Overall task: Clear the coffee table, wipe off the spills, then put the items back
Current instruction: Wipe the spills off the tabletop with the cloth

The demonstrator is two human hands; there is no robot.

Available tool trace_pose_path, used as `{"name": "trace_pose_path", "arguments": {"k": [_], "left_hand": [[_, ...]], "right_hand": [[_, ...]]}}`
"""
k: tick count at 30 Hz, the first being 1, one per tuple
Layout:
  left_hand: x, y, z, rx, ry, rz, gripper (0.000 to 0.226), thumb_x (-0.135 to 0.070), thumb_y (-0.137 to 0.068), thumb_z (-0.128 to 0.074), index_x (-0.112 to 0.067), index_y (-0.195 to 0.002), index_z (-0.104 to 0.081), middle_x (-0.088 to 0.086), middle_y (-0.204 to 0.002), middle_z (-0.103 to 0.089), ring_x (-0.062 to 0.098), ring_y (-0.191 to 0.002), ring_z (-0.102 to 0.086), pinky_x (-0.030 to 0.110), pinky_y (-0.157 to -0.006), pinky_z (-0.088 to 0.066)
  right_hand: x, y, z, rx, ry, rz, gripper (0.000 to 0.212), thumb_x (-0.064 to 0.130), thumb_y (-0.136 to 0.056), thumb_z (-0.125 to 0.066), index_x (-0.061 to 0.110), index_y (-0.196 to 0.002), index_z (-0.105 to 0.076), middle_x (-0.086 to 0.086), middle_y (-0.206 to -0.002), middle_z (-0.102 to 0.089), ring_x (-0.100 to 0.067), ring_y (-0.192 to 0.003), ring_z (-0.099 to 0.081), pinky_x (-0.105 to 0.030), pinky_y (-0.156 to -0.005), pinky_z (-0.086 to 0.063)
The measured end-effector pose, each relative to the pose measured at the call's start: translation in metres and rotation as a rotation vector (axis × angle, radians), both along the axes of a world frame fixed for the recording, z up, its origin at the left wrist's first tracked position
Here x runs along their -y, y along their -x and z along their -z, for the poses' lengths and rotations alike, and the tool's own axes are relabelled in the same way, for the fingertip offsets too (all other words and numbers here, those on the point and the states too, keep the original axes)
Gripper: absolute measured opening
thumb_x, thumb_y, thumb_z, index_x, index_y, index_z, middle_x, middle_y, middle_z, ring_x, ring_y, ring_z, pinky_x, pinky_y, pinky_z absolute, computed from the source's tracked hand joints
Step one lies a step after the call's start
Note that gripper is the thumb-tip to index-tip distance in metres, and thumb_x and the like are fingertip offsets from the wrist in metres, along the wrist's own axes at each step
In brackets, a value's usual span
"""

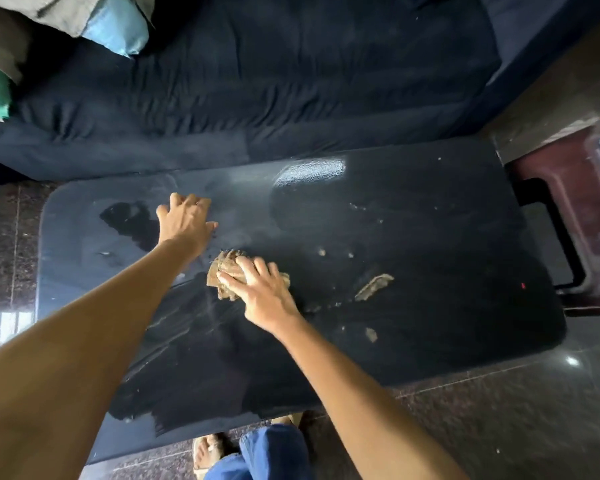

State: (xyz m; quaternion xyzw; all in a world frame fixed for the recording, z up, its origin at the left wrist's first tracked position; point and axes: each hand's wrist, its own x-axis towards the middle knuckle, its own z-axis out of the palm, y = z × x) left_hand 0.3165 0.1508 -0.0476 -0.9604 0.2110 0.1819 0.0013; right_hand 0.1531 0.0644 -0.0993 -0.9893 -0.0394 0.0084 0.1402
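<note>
1. The coffee table (430, 237) is dark and glossy and fills the middle of the frame, from the left edge region to the right side.
2. The right hand (264, 289) is in the centre of the frame. Its fingers are spread and nearly straight, and they press down flat on a brown cloth (229, 275); they are not curled around it.
3. The brown cloth is crumpled and lies on the table top, a little left of centre, mostly under the fingers of the right hand.
4. The left hand (187, 220) is in the upper left part of the table. It rests on the surface with fingers spread and relaxed, and it holds nothing.
5. A dark wet patch (129, 220) is on the table just left of the left hand.
6. Wet smear marks (187, 323) run across the lower left part of the table, below the cloth.
7. A torn brownish scrap (374, 287) lies on the table right of the cloth, apart from it. Smaller bits (371, 334) are scattered near it, in the right half of the table.
8. A dark blue sofa (257, 81) takes the upper part of the frame, just behind the table.
9. Cushions (115, 26) are in the upper left corner, on the sofa.
10. A dark red stool (575, 209) stands at the right edge of the frame, beside the table.
11. At the bottom centre, a knee in blue trousers (271, 452) and a foot in a sandal (205, 452) are visible on the tiled floor (516, 427).
</note>
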Motion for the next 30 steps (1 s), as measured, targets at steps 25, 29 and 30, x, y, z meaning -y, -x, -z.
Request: {"name": "trace_pose_path", "arguments": {"k": [25, 29, 30], "left_hand": [[-0.098, -0.048, -0.013, 0.018, -0.061, -0.053, 0.047, -0.032, -0.094, -0.051, -0.015, -0.137, -0.043, 0.009, -0.139, -0.044, 0.032, -0.129, -0.03, 0.045, -0.102, -0.029], [-0.132, -0.058, -0.006, 0.005, -0.027, -0.084, 0.056, -0.036, -0.09, -0.057, -0.016, -0.139, -0.039, 0.009, -0.141, -0.042, 0.032, -0.131, -0.028, 0.046, -0.103, -0.028], [-0.141, -0.061, -0.004, -0.008, -0.032, -0.096, 0.06, -0.037, -0.088, -0.06, -0.016, -0.139, -0.038, 0.01, -0.142, -0.04, 0.032, -0.132, -0.027, 0.047, -0.104, -0.028]], "right_hand": [[0.013, -0.051, 0.006, -0.054, -0.098, 0.097, 0.058, 0.0, -0.075, -0.06, 0.042, -0.115, -0.062, -0.004, -0.125, -0.054, -0.037, -0.095, -0.055, -0.043, -0.072, -0.053], [0.028, -0.071, 0.007, -0.042, -0.069, 0.858, 0.056, 0.002, -0.081, -0.053, 0.034, -0.126, -0.055, -0.012, -0.133, -0.042, -0.038, -0.107, -0.044, -0.042, -0.084, -0.039], [0.013, -0.082, 0.005, -0.072, -0.063, 1.063, 0.058, 0.004, -0.082, -0.052, 0.033, -0.132, -0.05, -0.013, -0.137, -0.038, -0.036, -0.11, -0.041, -0.043, -0.088, -0.035]]}}
